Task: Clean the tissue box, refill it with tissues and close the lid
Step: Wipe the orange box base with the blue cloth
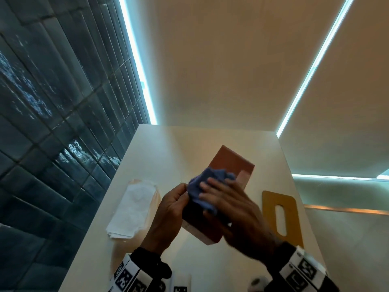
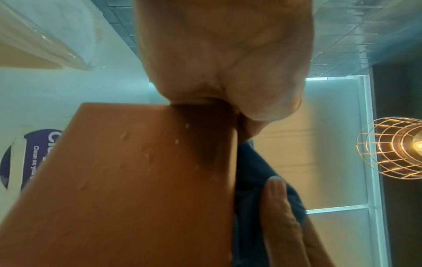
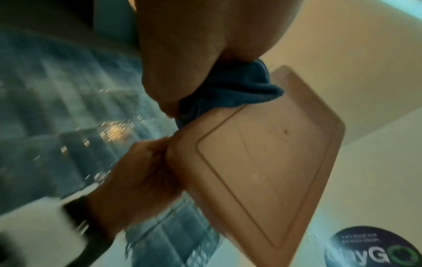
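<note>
My left hand (image 1: 174, 199) grips the near end of the brown tissue box (image 1: 231, 163) and holds it tilted above the white table (image 1: 210, 264). My right hand (image 1: 223, 199) holds a crumpled blue cloth (image 1: 202, 178) against the box, fingers over it. In the left wrist view the box side (image 2: 128, 180) fills the frame, with the cloth (image 2: 251, 180) behind its edge. In the right wrist view the box's underside (image 3: 262, 162) faces the camera and the cloth (image 3: 228, 90) bunches beside my thumb. The box's inside is hidden.
A stack of white tissues (image 1: 132, 209) lies on the table to the left. The yellow slotted lid (image 1: 280, 216) lies flat to the right. A dark tiled wall (image 1: 52, 123) runs along the table's left side. A wire lamp (image 2: 399, 150) shows in the left wrist view.
</note>
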### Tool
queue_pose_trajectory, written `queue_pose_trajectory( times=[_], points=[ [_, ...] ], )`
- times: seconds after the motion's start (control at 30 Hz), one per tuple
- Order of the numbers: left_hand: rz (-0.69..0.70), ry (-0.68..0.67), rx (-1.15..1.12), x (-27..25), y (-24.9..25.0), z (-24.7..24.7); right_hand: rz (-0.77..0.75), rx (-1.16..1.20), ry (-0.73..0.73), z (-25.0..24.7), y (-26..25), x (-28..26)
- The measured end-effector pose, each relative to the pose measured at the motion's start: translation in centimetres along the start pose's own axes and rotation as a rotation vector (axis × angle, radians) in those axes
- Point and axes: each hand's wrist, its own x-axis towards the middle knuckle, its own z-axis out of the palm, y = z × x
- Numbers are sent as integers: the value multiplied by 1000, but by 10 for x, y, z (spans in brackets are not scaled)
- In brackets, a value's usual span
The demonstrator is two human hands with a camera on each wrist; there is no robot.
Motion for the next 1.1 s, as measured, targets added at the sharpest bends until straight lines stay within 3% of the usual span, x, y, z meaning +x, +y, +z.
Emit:
queue_pose_trajectory(
  times=[0.1,0.23,0.3,0.37,0.5,0.57,0.63,0.7,0.77,0.83,1.0,1.07,1.1],
  points=[
    [-25,-10,4,-5,-2,-3,-47,-41,-142,-1,6,-5],
    [-56,19,21,-7,-2,5,294,-58,-131,-11,38,13],
    [-66,45,3,-4,-1,8,331,-13,-155,-12,38,17],
    [-71,75,-22,-1,1,6,244,7,-196,-11,25,15],
    [-68,85,-51,-2,3,0,-103,18,-196,-10,9,-5],
    [-49,72,-13,-4,2,0,-171,9,-208,-14,18,-10],
    [-47,73,-12,-5,1,2,-30,7,-137,-18,32,-6],
    [-50,75,-15,-6,0,3,242,7,-65,-22,46,6],
    [-55,70,-23,-6,-1,6,384,7,-82,-21,49,17],
    [-60,87,-45,-5,1,8,314,5,-128,-19,35,21],
    [-75,107,-167,-3,4,0,-175,-2,-216,-16,-6,-4],
    [-81,95,-166,-4,3,-1,-198,-3,-203,-20,7,-8],
    [-80,97,-166,-5,3,0,-129,-18,-158,-21,18,-6]
  ],
)
